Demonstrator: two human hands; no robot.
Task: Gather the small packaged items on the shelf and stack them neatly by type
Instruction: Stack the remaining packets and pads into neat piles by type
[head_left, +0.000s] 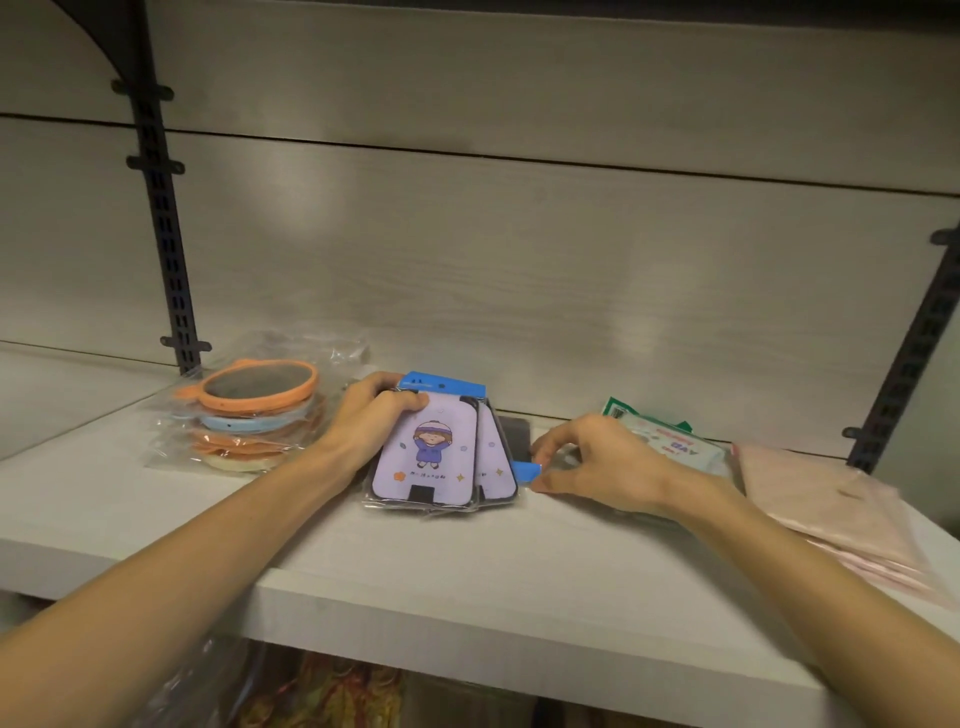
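On the white shelf (415, 582), at least two purple cartoon-printed packets (428, 457) lay fanned in a pile, gripped at the top left corner by the left hand (371, 415), beside a stack of about five bagged round mirrors (249, 415). The right hand (597, 467), just right of the pile, pinched a blue tab (525, 471) with curled fingers. Behind it, a green-edged packet (670, 441) carried partly legible "DAY".

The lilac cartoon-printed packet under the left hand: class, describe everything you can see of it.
The lilac cartoon-printed packet is a flat rounded rectangle with a dark rim, sealed in clear plastic under a blue header card. It shows a child figure in purple, small stars and flowers, and a black tab at the near edge. It lies tilted atop similar packets on the white shelf. The left hand grips its far left corner.
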